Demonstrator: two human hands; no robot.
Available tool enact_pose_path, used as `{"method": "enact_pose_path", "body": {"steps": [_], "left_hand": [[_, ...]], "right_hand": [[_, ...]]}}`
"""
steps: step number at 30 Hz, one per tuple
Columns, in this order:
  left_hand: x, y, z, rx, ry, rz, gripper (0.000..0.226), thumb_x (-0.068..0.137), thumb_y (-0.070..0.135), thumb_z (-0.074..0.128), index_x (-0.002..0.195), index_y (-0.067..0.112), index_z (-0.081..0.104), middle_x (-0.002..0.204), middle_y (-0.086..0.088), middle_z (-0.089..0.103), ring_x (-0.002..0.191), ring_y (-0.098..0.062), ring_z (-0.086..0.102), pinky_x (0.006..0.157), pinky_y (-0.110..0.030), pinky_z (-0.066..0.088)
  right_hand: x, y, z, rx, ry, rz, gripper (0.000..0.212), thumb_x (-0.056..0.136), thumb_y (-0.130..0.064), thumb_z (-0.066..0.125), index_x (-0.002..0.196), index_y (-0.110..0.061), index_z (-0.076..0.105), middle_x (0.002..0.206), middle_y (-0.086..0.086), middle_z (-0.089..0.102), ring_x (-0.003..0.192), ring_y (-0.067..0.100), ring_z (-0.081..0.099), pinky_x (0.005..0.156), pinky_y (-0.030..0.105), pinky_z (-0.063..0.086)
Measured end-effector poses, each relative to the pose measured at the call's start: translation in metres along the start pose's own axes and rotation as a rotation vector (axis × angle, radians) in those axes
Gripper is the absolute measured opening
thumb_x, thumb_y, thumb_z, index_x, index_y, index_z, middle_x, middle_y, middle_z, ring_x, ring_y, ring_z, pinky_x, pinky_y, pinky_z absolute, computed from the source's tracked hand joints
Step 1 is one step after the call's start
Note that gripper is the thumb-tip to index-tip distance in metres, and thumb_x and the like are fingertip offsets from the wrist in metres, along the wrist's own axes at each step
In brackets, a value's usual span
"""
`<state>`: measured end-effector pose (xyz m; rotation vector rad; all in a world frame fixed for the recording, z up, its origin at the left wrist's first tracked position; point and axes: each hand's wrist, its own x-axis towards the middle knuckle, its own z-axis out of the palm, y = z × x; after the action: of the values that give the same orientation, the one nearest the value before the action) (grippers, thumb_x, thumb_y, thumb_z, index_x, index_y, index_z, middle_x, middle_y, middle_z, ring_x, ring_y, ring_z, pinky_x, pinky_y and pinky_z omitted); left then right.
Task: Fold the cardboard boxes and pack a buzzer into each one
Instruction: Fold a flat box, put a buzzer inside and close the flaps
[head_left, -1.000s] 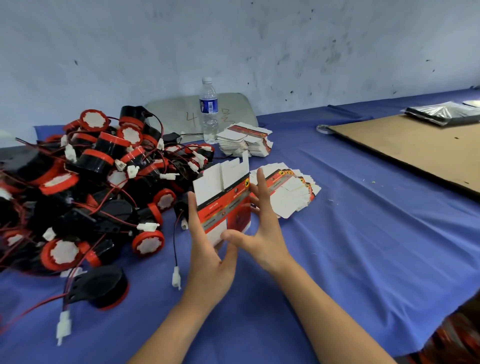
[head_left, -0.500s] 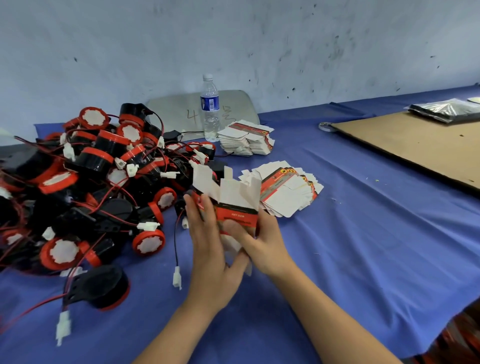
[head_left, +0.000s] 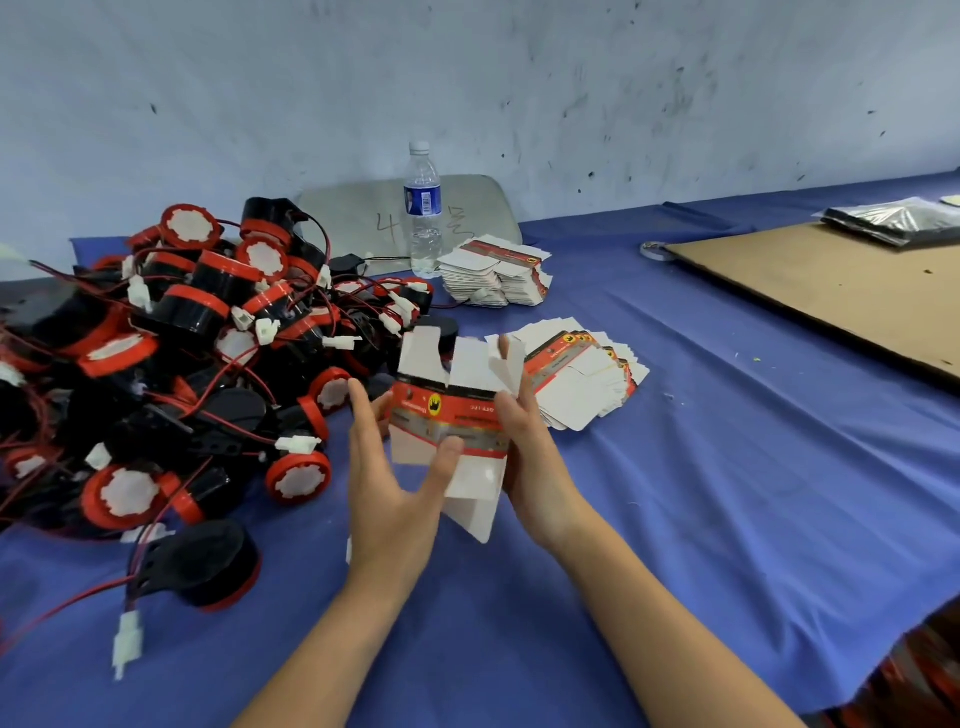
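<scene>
Box-folding at the bench (head_left: 737, 499): a person's left hand (head_left: 387, 499) and right hand (head_left: 537, 467) were both clamped on a half-formed cardboard box (head_left: 452, 415), held up in front of the water bottle (head_left: 423, 208). The left thumb pressed the printed red face while the fingers ran up the box's left side. The right hand clasped the opposite edge, its fingers partly hidden behind the raised white flaps. The box sat between the two palms, touching both, with its top flaps standing loose and a bottom flap hanging toward the blue cloth.

To square the sleeve well, the worker would likely need to ease opposite corners together until the walls stood true, then tuck the hanging bottom flaps before any buzzer went in. Too hard a squeeze could crease the thin card.

The heap of buzzers (head_left: 182, 364) lay left of the bottle, and a lone buzzer (head_left: 200, 564) lay further forward of it. A fan of flat boxes (head_left: 582, 379) lay in front and to the right of the bottle, and a stack of flat boxes (head_left: 493, 273) sat just beside its base.
</scene>
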<state>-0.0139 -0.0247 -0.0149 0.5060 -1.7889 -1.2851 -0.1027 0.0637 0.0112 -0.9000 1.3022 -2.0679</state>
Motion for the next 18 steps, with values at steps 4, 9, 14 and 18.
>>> {"method": "enact_pose_path", "body": {"steps": [4,9,14,18], "left_hand": [[-0.0050,0.0025,0.0095,-0.106,-0.152,-0.041,0.107,0.060,0.050,0.076,0.139,0.068,0.006,0.140,0.022,0.046,0.121,-0.003,0.054,0.095,-0.033,0.051],[-0.0024,0.0004,0.0073,-0.070,-0.143,-0.057,0.101,0.058,0.049,0.075,0.131,0.075,0.011,0.128,0.027,0.057,0.109,0.005,0.060,0.078,-0.012,0.050],[-0.0030,0.0017,0.0052,-0.043,-0.176,-0.044,0.100,0.063,0.047,0.074,0.150,0.029,0.029,0.135,0.010,0.056,0.123,-0.009,0.055,0.097,-0.037,0.052],[-0.0034,0.0028,0.0048,-0.014,-0.153,-0.044,0.097,0.063,0.042,0.075,0.148,0.019,0.033,0.136,0.000,0.055,0.123,-0.016,0.055,0.098,-0.048,0.050]], "right_hand": [[-0.0035,-0.0060,-0.0003,-0.065,0.018,-0.104,0.048,0.084,-0.050,0.056,0.132,-0.044,0.051,0.137,-0.008,0.057,0.122,0.013,0.057,0.096,0.032,0.051],[-0.0060,-0.0065,-0.0010,-0.296,0.017,-0.245,0.039,0.091,-0.041,0.048,0.129,-0.041,0.055,0.136,-0.013,0.056,0.129,0.006,0.048,0.100,0.017,0.039],[-0.0050,-0.0028,-0.0026,-0.521,0.000,-0.370,0.042,0.091,-0.035,0.052,0.128,-0.017,0.061,0.138,-0.003,0.055,0.135,0.018,0.043,0.111,0.039,0.036],[-0.0042,-0.0029,-0.0032,-0.608,0.038,-0.413,0.040,0.095,-0.036,0.044,0.119,-0.014,0.067,0.128,-0.002,0.059,0.127,0.023,0.049,0.104,0.050,0.039]]}}
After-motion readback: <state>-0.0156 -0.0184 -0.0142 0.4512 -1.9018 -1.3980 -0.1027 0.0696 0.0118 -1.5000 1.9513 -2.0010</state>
